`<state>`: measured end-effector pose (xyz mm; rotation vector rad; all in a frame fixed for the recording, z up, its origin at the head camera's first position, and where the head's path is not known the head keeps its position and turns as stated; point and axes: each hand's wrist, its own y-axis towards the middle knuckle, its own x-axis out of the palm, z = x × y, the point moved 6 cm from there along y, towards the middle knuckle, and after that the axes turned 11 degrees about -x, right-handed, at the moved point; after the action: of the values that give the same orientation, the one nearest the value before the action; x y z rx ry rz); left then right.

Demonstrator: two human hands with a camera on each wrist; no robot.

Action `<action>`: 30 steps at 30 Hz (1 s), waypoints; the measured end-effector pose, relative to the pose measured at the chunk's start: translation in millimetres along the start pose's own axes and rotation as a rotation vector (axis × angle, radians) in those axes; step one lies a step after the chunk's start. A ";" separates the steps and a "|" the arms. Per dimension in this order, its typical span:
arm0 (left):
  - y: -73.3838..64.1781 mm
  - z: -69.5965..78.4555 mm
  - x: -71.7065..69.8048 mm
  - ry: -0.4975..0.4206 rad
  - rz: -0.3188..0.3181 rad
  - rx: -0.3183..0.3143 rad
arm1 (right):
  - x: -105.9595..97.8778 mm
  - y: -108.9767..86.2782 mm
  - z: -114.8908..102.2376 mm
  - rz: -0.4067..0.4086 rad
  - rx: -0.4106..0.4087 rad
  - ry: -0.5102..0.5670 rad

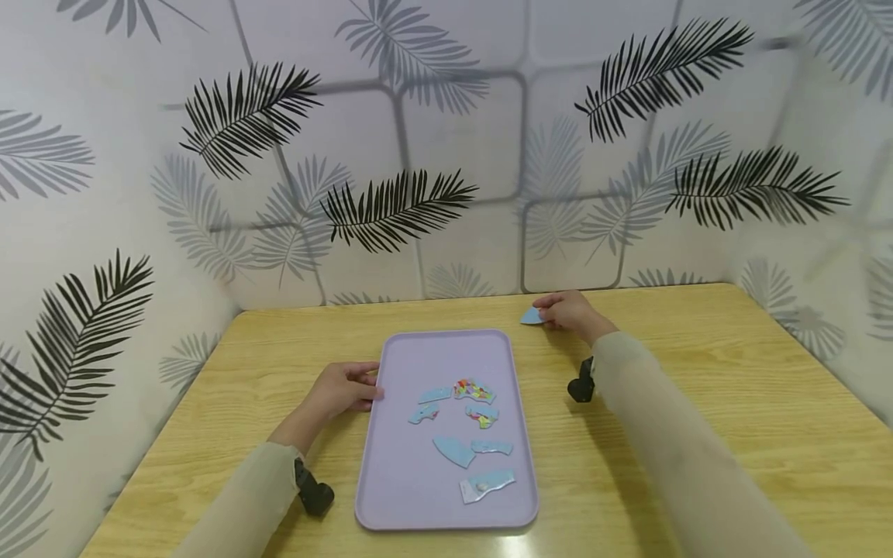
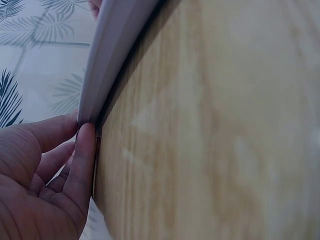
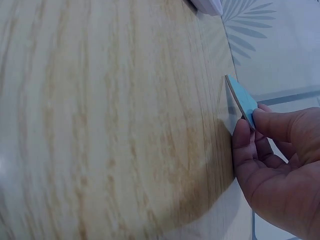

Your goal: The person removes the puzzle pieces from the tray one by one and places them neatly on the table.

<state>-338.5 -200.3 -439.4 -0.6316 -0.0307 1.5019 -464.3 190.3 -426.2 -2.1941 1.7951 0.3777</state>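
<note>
My right hand (image 1: pixel 568 311) is beyond the tray's far right corner, low over the table. It pinches a flat light blue puzzle piece (image 3: pixel 241 97) between thumb and fingers; the piece's tip points away from the hand. At the left side of the pale purple tray (image 1: pixel 405 496), my left hand (image 1: pixel 342 387) holds the rim, with the thumb against the outer wall in the left wrist view. Several puzzle pieces lie apart on the tray, among them a colourful piece (image 1: pixel 474 390), a plain blue piece (image 1: pixel 454 450) and a piece with a whitish end (image 1: pixel 486 485).
The tray lies on a light wood-grain table (image 1: pixel 670 372). Behind the table's far edge stands a wall (image 1: pixel 460 256) with a leaf pattern. A black wrist device (image 1: pixel 582 384) is on the right arm, and another black device (image 1: pixel 314 490) is on the left.
</note>
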 end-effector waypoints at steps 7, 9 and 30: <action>0.5 -1.1 0.5 0.001 0.009 -0.008 | -1.1 0.7 3.1 0.022 -0.005 -0.009; 0.1 -0.8 0.7 0.002 0.007 -0.006 | -1.4 1.4 4.1 0.034 -0.003 -0.010; -1.8 0.9 1.2 -0.001 -0.012 0.001 | -7.0 5.1 9.4 0.085 -0.003 -0.059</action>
<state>-337.1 -198.7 -438.4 -0.6287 -0.0340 1.4911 -470.9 199.2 -432.6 -2.0912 1.8611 0.4593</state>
